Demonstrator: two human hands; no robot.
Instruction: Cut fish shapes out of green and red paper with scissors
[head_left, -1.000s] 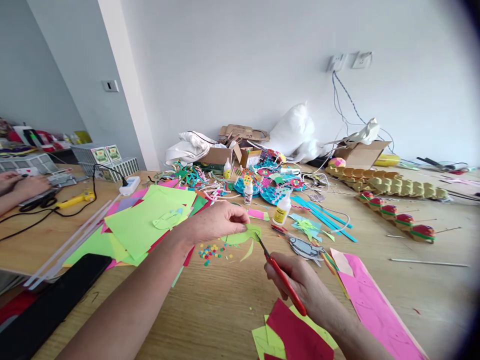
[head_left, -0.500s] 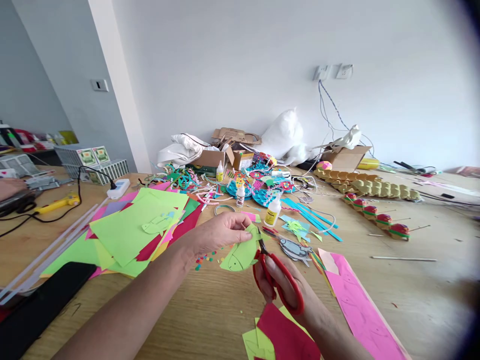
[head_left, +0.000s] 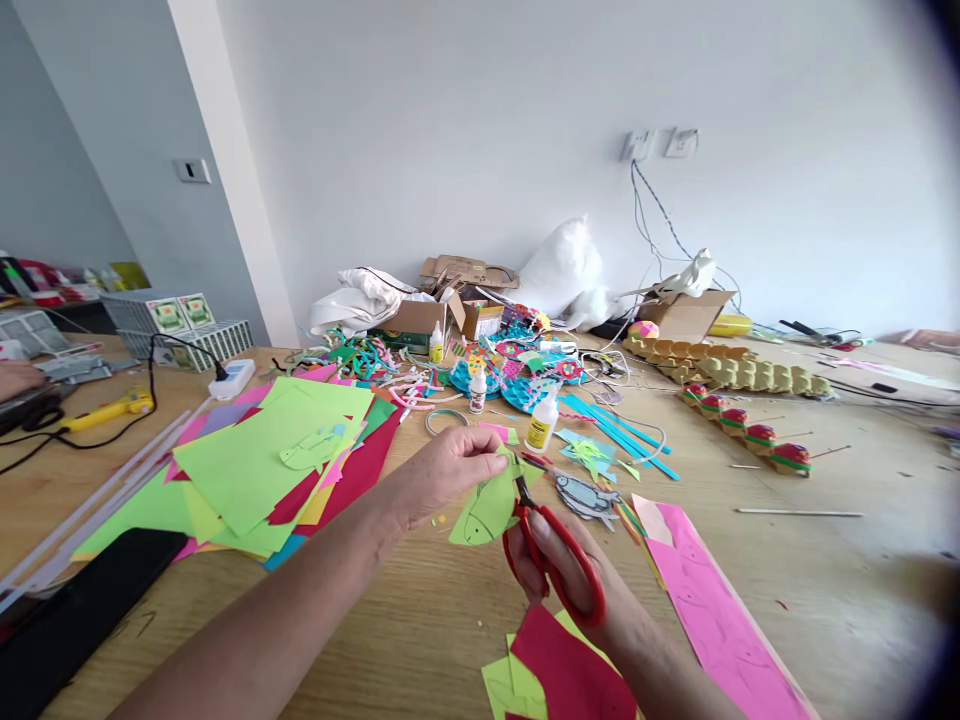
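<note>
Between the thumb and fingers of my left hand (head_left: 454, 468) is a green paper fish (head_left: 484, 512), its drawn eye and gill line facing up. My right hand (head_left: 574, 570) is closed around the red handles of a pair of scissors (head_left: 566, 545). Their dark blades (head_left: 524, 490) meet the paper at the tail end of the fish, close to my left fingertips. A grey-blue paper fish (head_left: 587, 498) lies just beyond my right hand. Below the scissors lie red paper (head_left: 566, 665) and yellow-green pieces with drawn outlines.
Stacked coloured sheets (head_left: 247, 450) and a black phone-like slab (head_left: 86, 610) lie on the left. A glue bottle (head_left: 541, 420) stands ahead, near blue strips (head_left: 615, 435). Pink paper with drawn fish (head_left: 716, 600) and painted egg-carton pieces (head_left: 761, 440) are on the right.
The green paper fish has turned slightly and shifted a little right in my left hand. My right hand stays on the scissors. The whole view has shifted slightly.
</note>
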